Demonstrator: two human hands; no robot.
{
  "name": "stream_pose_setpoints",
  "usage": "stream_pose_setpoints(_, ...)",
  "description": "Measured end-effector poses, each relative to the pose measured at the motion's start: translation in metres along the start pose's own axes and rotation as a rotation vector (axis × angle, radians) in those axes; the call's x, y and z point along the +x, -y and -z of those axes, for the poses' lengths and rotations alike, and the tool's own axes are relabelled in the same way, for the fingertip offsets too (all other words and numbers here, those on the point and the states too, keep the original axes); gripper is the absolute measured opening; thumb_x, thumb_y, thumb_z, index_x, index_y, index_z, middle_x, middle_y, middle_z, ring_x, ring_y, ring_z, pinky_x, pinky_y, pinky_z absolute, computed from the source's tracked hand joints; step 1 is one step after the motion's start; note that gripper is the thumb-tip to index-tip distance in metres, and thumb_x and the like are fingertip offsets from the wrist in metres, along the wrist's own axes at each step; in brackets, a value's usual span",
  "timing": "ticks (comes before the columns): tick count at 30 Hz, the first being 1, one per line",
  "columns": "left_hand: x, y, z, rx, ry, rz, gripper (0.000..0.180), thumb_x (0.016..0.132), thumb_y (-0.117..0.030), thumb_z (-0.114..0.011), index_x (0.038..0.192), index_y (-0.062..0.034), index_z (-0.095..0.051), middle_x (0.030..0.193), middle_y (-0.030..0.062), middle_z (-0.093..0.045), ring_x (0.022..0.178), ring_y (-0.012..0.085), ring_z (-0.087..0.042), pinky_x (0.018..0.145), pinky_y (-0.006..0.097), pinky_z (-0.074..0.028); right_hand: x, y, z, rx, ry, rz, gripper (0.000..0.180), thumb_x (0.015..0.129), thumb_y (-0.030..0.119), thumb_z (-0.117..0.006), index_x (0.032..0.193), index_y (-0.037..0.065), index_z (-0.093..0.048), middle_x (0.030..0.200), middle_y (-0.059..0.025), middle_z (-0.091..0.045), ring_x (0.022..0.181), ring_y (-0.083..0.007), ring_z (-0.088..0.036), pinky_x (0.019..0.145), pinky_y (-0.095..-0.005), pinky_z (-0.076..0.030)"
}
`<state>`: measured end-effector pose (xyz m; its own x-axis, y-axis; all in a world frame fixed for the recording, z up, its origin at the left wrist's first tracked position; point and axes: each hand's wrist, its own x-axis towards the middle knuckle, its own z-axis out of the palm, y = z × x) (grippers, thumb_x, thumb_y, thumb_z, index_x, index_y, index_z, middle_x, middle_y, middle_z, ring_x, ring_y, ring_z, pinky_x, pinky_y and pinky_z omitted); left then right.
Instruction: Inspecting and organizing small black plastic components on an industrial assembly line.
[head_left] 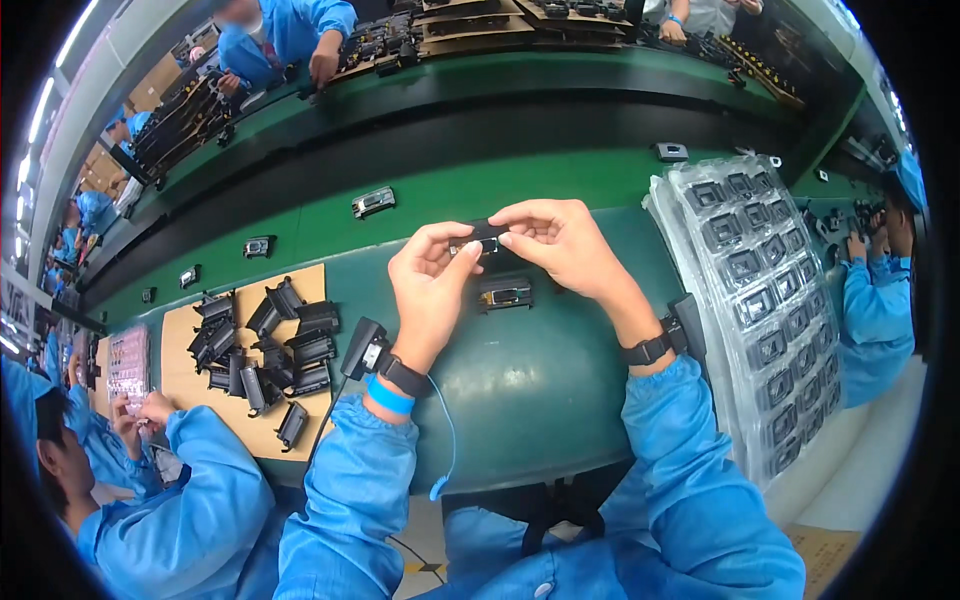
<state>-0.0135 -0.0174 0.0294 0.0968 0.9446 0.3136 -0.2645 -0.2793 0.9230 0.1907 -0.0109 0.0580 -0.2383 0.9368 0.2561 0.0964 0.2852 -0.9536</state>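
Fingertips of both hands met on a small black rectangular part (484, 236), held in the air above the green work surface (560, 380). The left hand (432, 285) pinched its left end between thumb and forefinger, and the right hand (560, 245) closed on its right end in the same way. Just below the held piece, a similar black part with a pale face (505, 292) lay on the surface, apart from both hands. To the left sat a cardboard sheet (180, 335) bearing a heap of black plastic housings (265, 350). To the right leaned a stack of clear blister trays (760, 290) with black parts in their pockets. Both wrists carried black bands, and a blue strap with a coiled cord (447, 440) hung from the left one.
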Motion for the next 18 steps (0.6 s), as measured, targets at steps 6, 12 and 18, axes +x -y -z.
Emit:
stream_pose_setpoints(6,0.0020,-0.0002,-0.0022,-0.014,0.021,-0.005,0.020,0.097,0.003,-0.070,0.116,0.0033,-0.067,0.106,0.0103,-0.073,0.088,0.0120,-0.068,0.075,0.028,-0.058,-0.0017,-0.0009,0.0048,0.002,0.041,0.002,0.023,0.095,0.006,-0.073,0.115,-0.005,-0.074,0.093,-0.0032,-0.072,0.084,-0.0069,-0.066,0.078,-0.0251,-0.057)
stream_pose_setpoints(12,0.0003,0.0006,0.0008,0.006,0.044,-0.010,0.020,0.097,0.002,-0.070,0.117,0.0042,-0.067,0.104,0.0091,-0.073,0.085,0.0116,-0.066,0.074,0.027,-0.057,-0.0045,0.0041,0.0039,0.007,0.044,-0.028,0.023,0.095,0.005,-0.072,0.115,-0.005,-0.074,0.098,-0.0068,-0.075,0.088,-0.0079,-0.068,0.079,-0.0263,-0.057)
stream_pose_setpoints(18,-0.0005,0.0065,0.0032,0.069,0.086,-0.039,0.022,0.098,0.001,-0.068,0.120,0.0035,-0.067,0.104,0.0074,-0.070,0.082,0.0113,-0.065,0.073,0.027,-0.056,-0.0069,0.0021,0.0038,-0.013,0.083,-0.094,0.023,0.093,0.005,-0.073,0.115,-0.002,-0.072,0.085,-0.0027,-0.073,0.078,-0.0057,-0.065,0.068,-0.0230,-0.052)
